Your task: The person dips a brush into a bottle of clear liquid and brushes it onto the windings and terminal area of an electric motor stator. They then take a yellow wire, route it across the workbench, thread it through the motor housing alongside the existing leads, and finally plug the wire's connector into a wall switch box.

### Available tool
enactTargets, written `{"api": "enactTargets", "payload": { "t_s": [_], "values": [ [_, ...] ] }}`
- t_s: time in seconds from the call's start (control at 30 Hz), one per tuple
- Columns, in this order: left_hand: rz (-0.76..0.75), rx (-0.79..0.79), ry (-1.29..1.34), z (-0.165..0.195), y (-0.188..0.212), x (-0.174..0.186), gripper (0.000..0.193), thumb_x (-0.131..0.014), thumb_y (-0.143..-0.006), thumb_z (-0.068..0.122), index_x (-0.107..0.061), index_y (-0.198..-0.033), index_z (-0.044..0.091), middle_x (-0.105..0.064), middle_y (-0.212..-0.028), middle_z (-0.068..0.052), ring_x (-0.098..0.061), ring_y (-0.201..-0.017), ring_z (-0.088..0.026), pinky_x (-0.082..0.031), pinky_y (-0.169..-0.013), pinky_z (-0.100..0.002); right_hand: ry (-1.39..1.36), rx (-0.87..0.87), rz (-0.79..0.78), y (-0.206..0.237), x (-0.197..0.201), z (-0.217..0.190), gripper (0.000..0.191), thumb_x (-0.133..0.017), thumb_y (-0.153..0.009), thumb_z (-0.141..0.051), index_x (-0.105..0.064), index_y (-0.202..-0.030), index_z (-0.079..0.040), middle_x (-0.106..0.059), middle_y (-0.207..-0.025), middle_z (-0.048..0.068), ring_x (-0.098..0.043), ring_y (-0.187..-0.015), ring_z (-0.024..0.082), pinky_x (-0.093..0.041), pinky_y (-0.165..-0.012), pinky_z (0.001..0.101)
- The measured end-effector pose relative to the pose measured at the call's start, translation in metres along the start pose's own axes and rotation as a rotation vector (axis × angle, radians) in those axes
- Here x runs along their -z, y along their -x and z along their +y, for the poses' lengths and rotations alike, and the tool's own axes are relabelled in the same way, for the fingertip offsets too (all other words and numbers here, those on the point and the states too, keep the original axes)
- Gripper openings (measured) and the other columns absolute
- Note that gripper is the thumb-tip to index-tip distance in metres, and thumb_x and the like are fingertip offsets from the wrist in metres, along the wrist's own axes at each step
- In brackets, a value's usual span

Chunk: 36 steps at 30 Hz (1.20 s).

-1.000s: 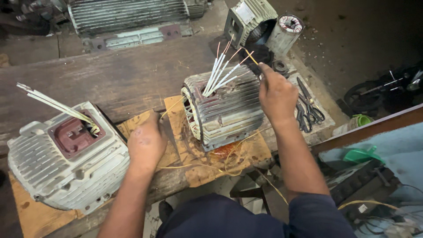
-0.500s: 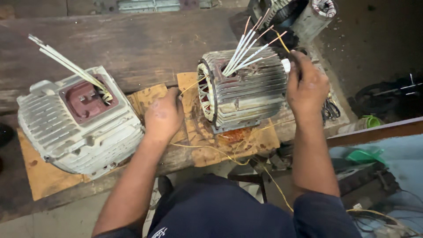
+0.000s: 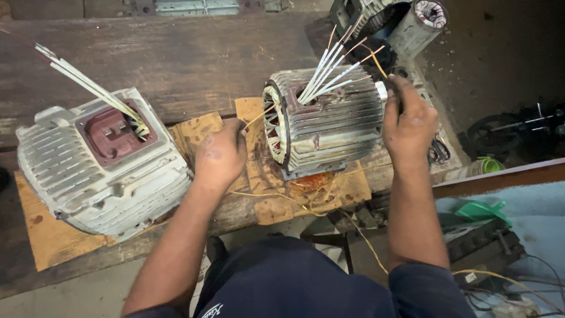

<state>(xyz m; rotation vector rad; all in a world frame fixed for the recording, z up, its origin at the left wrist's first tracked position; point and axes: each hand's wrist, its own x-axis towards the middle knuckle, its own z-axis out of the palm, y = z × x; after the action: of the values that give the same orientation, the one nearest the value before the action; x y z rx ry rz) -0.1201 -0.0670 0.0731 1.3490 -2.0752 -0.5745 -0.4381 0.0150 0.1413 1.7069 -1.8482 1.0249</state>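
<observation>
A finned grey stator [image 3: 326, 126] lies on its side on a piece of cardboard [image 3: 265, 200] at the front of a worn wooden bench [image 3: 176, 59]. A fan of white-sleeved leads [image 3: 335, 73] rises from its top. The left hand [image 3: 220, 156] sits just beside the open left end, fingers curled around a thin yellow wire [image 3: 259, 116] that runs into the windings. The right hand [image 3: 409, 121] rests at the right end of the stator, fingers closed on something small there; I cannot tell what it pinches. Copper wire strands [image 3: 294, 197] trail over the cardboard below the stator. To the left stands a second motor housing [image 3: 100, 171] with a red terminal box and its own leads. At the back right lie 2 more motor parts [image 3: 406, 23].
</observation>
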Motion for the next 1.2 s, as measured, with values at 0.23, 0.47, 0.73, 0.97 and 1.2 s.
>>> {"api": "enactTargets", "payload": {
  "t_s": [0.23,0.47,0.73,0.97,1.2],
  "values": [
    [-0.047,0.046,0.071,-0.004,0.003,0.001,0.025,-0.056,-0.097,0.021,-0.067,-0.116,0.007,-0.072,-0.094,-0.024,-0.068,-0.090,-0.046,-0.052,-0.081,-0.056,-0.024,-0.027,-0.009,0.001,-0.003,0.002,0.022,-0.066,-0.105,-0.007,-0.071,-0.127,-0.006,-0.075,-0.109,0.020,-0.075,-0.098,0.037,-0.059,-0.085,0.0436],
    [-0.058,0.046,0.109,-0.014,-0.009,-0.010,0.025,-0.056,-0.098,0.021,-0.068,-0.115,0.007,-0.073,-0.099,-0.023,-0.068,-0.095,-0.045,-0.052,-0.086,-0.055,-0.022,-0.019,-0.011,0.001,-0.007,0.003,0.023,-0.067,-0.104,-0.006,-0.071,-0.126,-0.006,-0.075,-0.110,0.020,-0.075,-0.098,0.037,-0.058,-0.085,0.0433],
    [-0.039,0.086,-0.089,-0.020,-0.014,-0.019,0.027,-0.058,-0.094,0.026,-0.071,-0.115,0.013,-0.073,-0.094,-0.022,-0.069,-0.091,-0.045,-0.053,-0.080,-0.057,0.016,-0.026,0.000,-0.003,-0.010,0.003,0.025,-0.065,-0.104,-0.008,-0.071,-0.128,-0.011,-0.075,-0.107,0.018,-0.074,-0.095,0.037,-0.058,-0.083,0.0449],
    [-0.015,0.057,-0.199,-0.013,-0.015,-0.022,0.026,-0.059,-0.094,0.025,-0.072,-0.114,0.014,-0.073,-0.090,-0.025,-0.070,-0.088,-0.045,-0.055,-0.079,-0.057,0.179,0.044,-0.047,-0.014,-0.014,0.012,0.031,-0.068,-0.098,-0.009,-0.071,-0.129,-0.015,-0.073,-0.097,0.016,-0.071,-0.084,0.037,-0.055,-0.074,0.0485],
    [-0.032,0.026,-0.160,-0.015,-0.017,-0.020,0.025,-0.058,-0.096,0.024,-0.070,-0.115,0.010,-0.072,-0.090,-0.025,-0.069,-0.087,-0.047,-0.054,-0.078,-0.058,0.155,0.113,-0.054,-0.025,-0.031,0.012,0.026,-0.070,-0.099,-0.010,-0.071,-0.124,-0.015,-0.070,-0.086,0.010,-0.071,-0.076,0.033,-0.055,-0.065,0.0443]
  ]
}}
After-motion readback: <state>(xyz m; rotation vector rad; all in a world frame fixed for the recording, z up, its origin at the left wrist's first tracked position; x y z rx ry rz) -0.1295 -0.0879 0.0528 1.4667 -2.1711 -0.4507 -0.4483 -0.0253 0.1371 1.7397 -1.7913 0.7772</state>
